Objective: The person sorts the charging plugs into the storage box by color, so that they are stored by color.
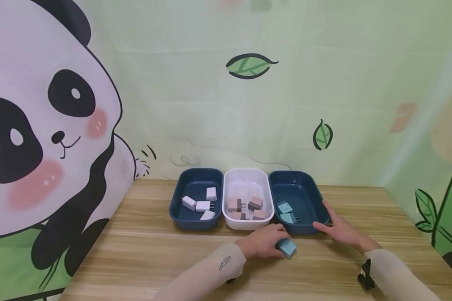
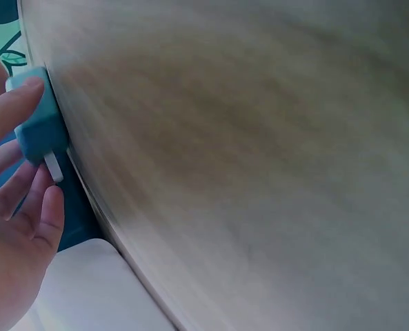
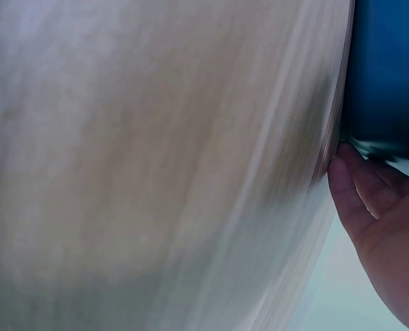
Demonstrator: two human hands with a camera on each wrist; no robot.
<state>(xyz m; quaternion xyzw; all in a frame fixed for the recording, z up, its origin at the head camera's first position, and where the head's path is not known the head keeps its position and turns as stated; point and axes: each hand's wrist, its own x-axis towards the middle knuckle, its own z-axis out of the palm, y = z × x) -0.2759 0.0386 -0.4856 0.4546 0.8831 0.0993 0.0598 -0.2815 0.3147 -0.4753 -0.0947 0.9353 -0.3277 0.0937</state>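
My left hand (image 1: pixel 263 241) pinches a teal charger plug (image 1: pixel 287 248) just in front of the trays. The left wrist view shows the thumb on top of this plug (image 2: pixel 40 124), with its metal prong sticking out. My right hand (image 1: pixel 342 230) rests its fingers along the right side and front corner of the right dark blue tray (image 1: pixel 305 196). In the right wrist view, the fingertips (image 3: pixel 342 176) are right at the tray's (image 3: pixel 387 76) lower edge. Inside that tray lie two teal charger plugs (image 1: pixel 284 207) near its left side.
A white tray (image 1: pixel 246 173) in the middle bears several pink and grey charger plugs (image 1: pixel 234 205). The left dark blue tray (image 1: pixel 196 228) bears several white ones (image 1: pixel 203 206). All stand side by side on a wooden table (image 1: pixel 143 251), before a printed panda backdrop (image 1: pixel 196 104).
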